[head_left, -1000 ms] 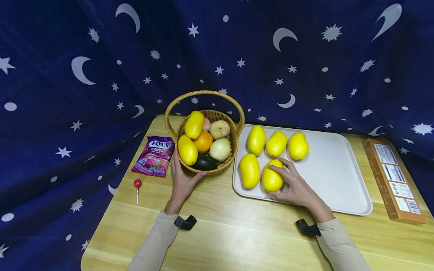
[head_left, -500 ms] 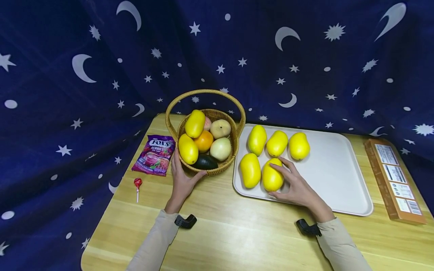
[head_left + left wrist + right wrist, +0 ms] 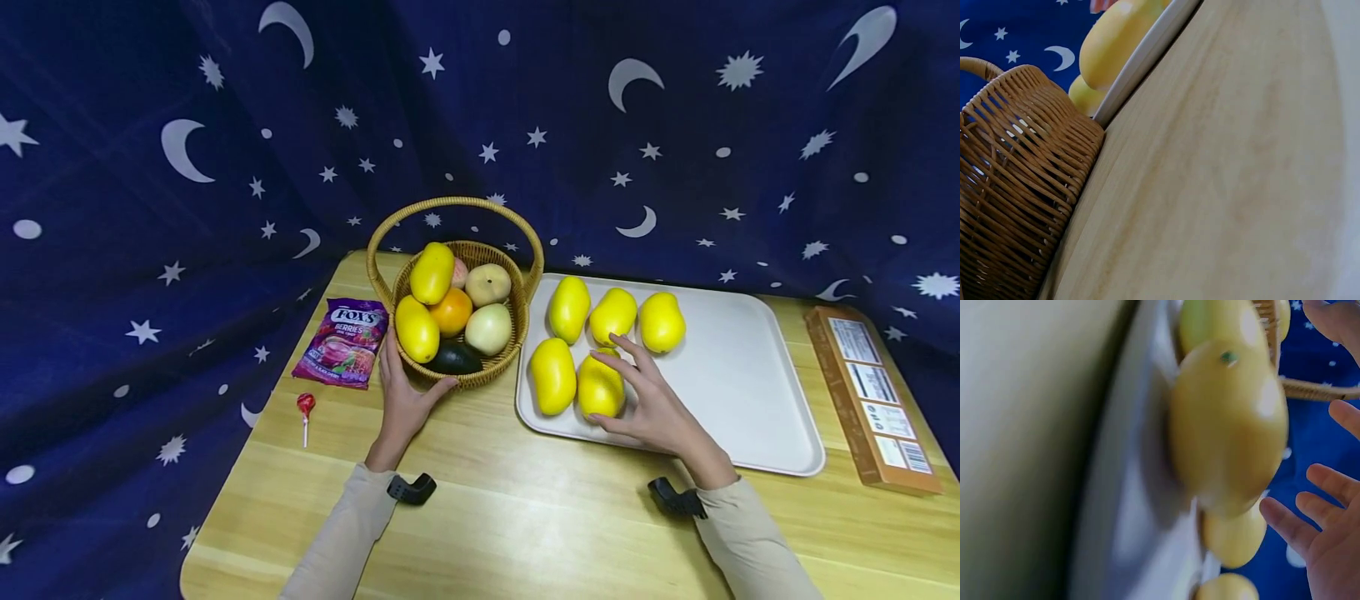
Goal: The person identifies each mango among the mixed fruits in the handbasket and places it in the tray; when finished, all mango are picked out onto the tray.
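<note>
In the head view my left hand point(image 3: 405, 407) rests against the front left side of a wicker basket point(image 3: 491, 379), thumb and fingers spread along its outside. The basket holds two yellow mangoes point(image 3: 417, 330), an orange point(image 3: 452, 313), pale round fruits point(image 3: 488, 329) and a dark oval one point(image 3: 455, 357). Over the white tray point(image 3: 738, 379) my right hand point(image 3: 656, 408) is spread around the near mango point(image 3: 600, 387). The right wrist view shows that mango point(image 3: 1229, 425) on the tray, with the fingers point(image 3: 1288, 525) apart from it. Several other mangoes point(image 3: 553, 377) lie there.
Left of the basket are a purple candy bag point(image 3: 342, 343) and a red lollipop point(image 3: 305, 406). A long orange-brown box point(image 3: 870, 400) lies right of the tray. Behind the wooden table point(image 3: 487, 517) hangs a dark blue star-patterned cloth point(image 3: 465, 92).
My right hand's fingers have lifted and spread away from the near mango, which has shifted very slightly left on the tray. The left hand has stayed at the basket.
</note>
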Demonstrator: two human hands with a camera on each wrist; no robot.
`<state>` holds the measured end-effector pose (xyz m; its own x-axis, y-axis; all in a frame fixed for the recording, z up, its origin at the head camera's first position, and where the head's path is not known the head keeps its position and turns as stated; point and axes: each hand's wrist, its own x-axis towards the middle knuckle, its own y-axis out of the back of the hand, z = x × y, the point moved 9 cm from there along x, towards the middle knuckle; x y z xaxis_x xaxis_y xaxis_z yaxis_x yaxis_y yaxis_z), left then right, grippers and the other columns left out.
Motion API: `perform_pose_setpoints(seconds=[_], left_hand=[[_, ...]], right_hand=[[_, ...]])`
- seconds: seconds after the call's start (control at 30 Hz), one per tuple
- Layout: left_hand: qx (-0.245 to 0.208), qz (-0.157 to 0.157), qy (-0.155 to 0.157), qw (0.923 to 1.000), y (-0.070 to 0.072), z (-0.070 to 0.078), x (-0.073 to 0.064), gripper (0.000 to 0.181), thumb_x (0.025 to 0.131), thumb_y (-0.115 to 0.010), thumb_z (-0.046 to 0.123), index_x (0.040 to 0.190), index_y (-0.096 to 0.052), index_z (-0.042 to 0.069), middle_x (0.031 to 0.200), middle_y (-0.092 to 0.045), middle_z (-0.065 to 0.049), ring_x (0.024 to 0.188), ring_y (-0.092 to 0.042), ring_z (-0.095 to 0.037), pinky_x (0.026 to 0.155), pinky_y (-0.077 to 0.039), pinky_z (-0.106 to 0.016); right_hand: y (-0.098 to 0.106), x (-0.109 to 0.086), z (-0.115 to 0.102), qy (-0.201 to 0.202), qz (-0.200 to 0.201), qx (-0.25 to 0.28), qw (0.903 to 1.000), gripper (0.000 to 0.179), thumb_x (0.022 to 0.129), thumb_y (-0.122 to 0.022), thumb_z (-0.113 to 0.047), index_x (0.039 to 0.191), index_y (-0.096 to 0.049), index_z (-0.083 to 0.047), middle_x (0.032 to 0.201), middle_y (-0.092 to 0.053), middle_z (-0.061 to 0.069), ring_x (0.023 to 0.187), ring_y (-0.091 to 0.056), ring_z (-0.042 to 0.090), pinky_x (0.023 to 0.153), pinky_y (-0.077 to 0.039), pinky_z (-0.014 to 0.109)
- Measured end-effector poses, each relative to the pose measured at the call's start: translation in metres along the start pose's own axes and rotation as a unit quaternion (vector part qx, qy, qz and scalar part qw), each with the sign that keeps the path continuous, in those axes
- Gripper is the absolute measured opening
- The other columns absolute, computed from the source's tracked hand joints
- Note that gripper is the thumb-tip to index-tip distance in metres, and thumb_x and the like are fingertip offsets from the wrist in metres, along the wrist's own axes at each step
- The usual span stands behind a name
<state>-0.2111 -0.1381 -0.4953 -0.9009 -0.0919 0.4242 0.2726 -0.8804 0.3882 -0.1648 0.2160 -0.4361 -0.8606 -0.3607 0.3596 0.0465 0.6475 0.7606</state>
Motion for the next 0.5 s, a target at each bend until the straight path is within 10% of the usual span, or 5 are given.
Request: perform_pose_setpoints(seconds=[0.5], left_hand=[[0.004, -0.001, -0.004, 1.0, 0.001, 0.001, -0.001, 0.128, 0.069, -0.074, 0.069, 0.159, -0.004, 0.01, 0.163, -0.011, -0.01, 0.148, -0.013, -0.03, 0.116, -0.013, -0.062]], right_hand=[[-0.007, 0.068, -0.06, 0.061, -0.005, 0.047, 0.997, 0.088, 0.064, -0.092, -0.027, 0.141, -0.051, -0.017, 0.15, -0.038, 0.015, 0.129, -0.047, 0.032, 0.1, -0.044, 0.056]])
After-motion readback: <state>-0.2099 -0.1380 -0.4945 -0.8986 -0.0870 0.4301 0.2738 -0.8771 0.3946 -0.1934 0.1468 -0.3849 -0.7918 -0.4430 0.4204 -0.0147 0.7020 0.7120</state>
